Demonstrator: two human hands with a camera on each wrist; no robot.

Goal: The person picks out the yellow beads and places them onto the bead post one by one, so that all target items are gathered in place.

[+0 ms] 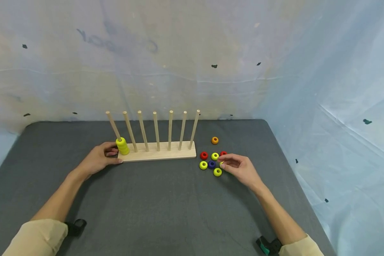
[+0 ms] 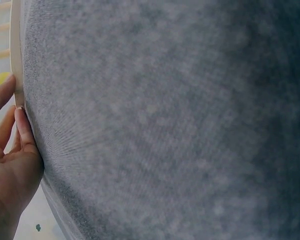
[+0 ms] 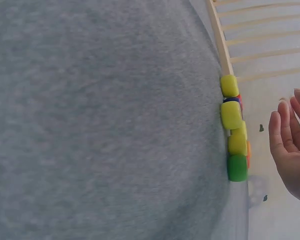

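Note:
A pale wooden peg board with several upright pegs lies on the dark table. Yellow rings are stacked low on its leftmost peg. My left hand grips the board's left end, thumb along the front edge and fingers around the end. Over the loose rings to the right, my right hand hovers with bent fingers, and nothing shows between them in the right wrist view. Just under its thumb tip is a yellow ring, partly hidden. Beside it lie a blue ring and a yellow ring.
More rings lie nearby: a red ring, an orange ring farther back, and a green ring seen only in the right wrist view. A pale sheet hangs behind the table and along its right side.

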